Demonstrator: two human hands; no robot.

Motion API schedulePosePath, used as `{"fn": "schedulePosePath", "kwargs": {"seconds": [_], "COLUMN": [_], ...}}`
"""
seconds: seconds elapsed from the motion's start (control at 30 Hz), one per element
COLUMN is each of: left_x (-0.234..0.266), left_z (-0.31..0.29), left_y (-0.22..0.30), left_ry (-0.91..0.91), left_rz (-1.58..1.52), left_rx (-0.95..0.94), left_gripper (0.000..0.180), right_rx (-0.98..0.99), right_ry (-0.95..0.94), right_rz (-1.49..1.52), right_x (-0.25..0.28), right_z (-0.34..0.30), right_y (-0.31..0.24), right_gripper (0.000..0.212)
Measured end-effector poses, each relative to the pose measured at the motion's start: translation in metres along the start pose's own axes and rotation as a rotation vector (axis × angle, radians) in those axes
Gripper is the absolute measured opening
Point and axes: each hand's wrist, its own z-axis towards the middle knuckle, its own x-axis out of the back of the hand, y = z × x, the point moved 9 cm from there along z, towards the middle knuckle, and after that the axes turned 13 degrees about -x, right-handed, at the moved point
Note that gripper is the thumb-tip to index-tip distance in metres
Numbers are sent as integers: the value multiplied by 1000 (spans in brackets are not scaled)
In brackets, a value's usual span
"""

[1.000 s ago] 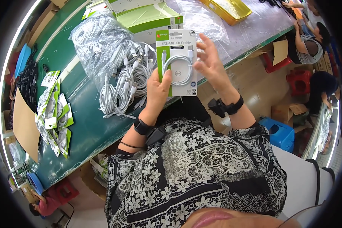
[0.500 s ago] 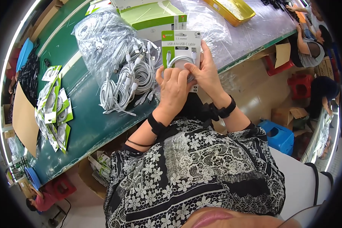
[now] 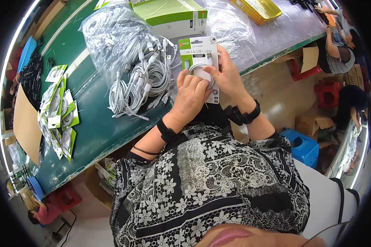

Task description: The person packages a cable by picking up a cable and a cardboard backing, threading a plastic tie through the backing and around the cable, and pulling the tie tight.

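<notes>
A white and green cable packaging card [image 3: 198, 44] is upright between my hands, above the table's near edge. A coiled white USB cable [image 3: 199, 70] lies against its front, with both plugs showing near the upper part. My right hand [image 3: 228, 74] grips the card's right edge, thumb across the coil. Bent over the lower left of the coil, the fingers of my left hand [image 3: 190, 95] press on cable and card. To the left, a heap of coiled white cables [image 3: 146, 82] spills from a clear plastic bag [image 3: 107, 37].
Carded cables [image 3: 57, 115] are piled on the green table [image 3: 90, 123] at left, beside a brown cardboard sheet [image 3: 27, 123]. A green and white box [image 3: 173, 20] and a yellow tray [image 3: 261, 12] stand farther back. A blue stool [image 3: 301, 148] is at right; other people sit around.
The card and both hands have shifted slightly right and down in the picture. My left fingers have moved a little on the coil, which stays against the card.
</notes>
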Motion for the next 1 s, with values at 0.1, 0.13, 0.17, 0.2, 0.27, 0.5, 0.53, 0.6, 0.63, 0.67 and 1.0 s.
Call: {"fn": "schedulePosePath", "kwargs": {"seconds": [0.1,0.13,0.17,0.2,0.27,0.5,0.53,0.6,0.63,0.67,1.0], "left_x": [46,45,48,45,34,-22,-21,-12,-8,-9,33], "left_z": [1,-2,-13,-25,-39,-42,-42,-41,-41,-42,-39], "left_y": [1,0,-17,-33,-46,-43,-45,-50,-53,-53,-42], "left_ry": [241,242,373,501,629,602,607,615,619,621,446], "left_rz": [118,112,-160,-434,-706,-1558,-1555,-1495,-1465,-1464,-652], "left_rx": [28,24,184,344,508,830,827,806,795,791,562], "left_gripper": [36,36,38,39,41,37,37,37,36,36,31], "right_rx": [-122,-123,-144,-166,-191,-234,-231,-150,-107,-104,-197], "right_ry": [-107,-100,-123,-147,-178,-268,-272,-380,-434,-436,-320], "right_rz": [223,221,293,366,437,592,591,576,568,566,121], "right_x": [9,13,13,13,10,-7,-7,-14,-19,-21,-33], "right_z": [11,11,11,12,12,8,7,-1,-5,-6,-15], "right_y": [0,-2,-4,-5,-5,-4,-4,-12,-16,-16,-13], "right_gripper": [60,60,61,61,61,66,66,65,65,65,49]}}
